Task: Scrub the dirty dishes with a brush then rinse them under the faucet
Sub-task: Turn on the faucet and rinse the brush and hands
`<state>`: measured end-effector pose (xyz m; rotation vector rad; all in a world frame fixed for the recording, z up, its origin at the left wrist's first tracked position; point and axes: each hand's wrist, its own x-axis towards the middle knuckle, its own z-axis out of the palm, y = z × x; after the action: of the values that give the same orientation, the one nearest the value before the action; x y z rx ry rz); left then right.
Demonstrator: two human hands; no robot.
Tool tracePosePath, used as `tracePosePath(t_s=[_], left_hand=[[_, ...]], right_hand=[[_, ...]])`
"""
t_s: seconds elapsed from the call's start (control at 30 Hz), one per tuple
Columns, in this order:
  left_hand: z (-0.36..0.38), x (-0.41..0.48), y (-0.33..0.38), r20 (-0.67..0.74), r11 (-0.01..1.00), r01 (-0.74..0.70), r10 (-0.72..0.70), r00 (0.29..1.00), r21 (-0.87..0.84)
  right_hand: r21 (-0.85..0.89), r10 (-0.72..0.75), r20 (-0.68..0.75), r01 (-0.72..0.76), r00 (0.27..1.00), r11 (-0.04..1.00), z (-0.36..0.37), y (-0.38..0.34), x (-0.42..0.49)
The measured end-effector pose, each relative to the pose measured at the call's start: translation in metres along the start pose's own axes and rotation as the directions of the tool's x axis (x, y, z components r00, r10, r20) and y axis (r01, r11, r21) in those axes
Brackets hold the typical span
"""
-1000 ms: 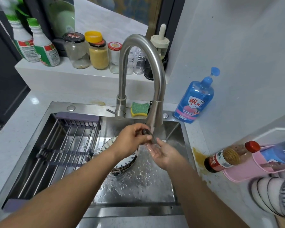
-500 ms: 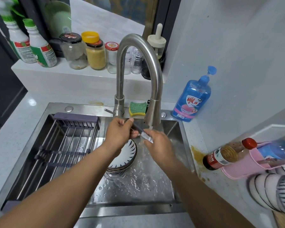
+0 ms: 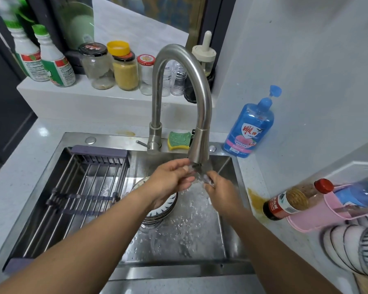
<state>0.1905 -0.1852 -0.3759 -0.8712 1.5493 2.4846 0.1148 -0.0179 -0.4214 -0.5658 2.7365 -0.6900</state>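
Both hands meet under the spout of the steel faucet (image 3: pixel 200 143), where water runs into the sink (image 3: pixel 227 230). My left hand (image 3: pixel 170 181) and my right hand (image 3: pixel 219 193) each hold an end of a small thin utensil (image 3: pixel 197 168) with a dark handle and a pale end, blurred by the stream. A stack of blue-patterned white dishes (image 3: pixel 165 210) sits in the sink basin just below my left wrist. No brush can be made out.
A wire drying rack (image 3: pixel 83 187) fills the sink's left half. A green-yellow sponge (image 3: pixel 179 140) and a blue soap bottle (image 3: pixel 251 128) stand behind the sink. At the right are a sauce bottle (image 3: pixel 291 202), a pink holder (image 3: pixel 319 213) and stacked bowls (image 3: pixel 359 247). Jars (image 3: pixel 124 71) line the ledge.
Both hands have risen closer to the spout and keep turning the small utensil in the running water. My right hand went from an upturned palm to gripping the utensil's end.
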Motion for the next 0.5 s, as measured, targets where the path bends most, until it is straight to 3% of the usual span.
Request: tracePosePath(t_s=[0.27,0.37,0.5], left_hand=[[0.007,0.006,-0.007,0.063,0.985,-0.058,0.049,0.997,0.161],[0.000,0.003,-0.007,0.151,0.964,-0.160,0.130,0.980,0.211],[-0.005,0.006,-0.010,0.136,0.899,-0.304,0.274,0.952,0.316]], right_hand=[[-0.052,-0.005,0.040,0.007,0.999,0.999,0.015,-0.001,0.000],[-0.026,-0.035,0.088,0.037,0.995,0.999,0.013,-0.005,-0.001],[0.084,-0.086,0.126,0.076,0.988,0.994,0.012,-0.009,-0.005]])
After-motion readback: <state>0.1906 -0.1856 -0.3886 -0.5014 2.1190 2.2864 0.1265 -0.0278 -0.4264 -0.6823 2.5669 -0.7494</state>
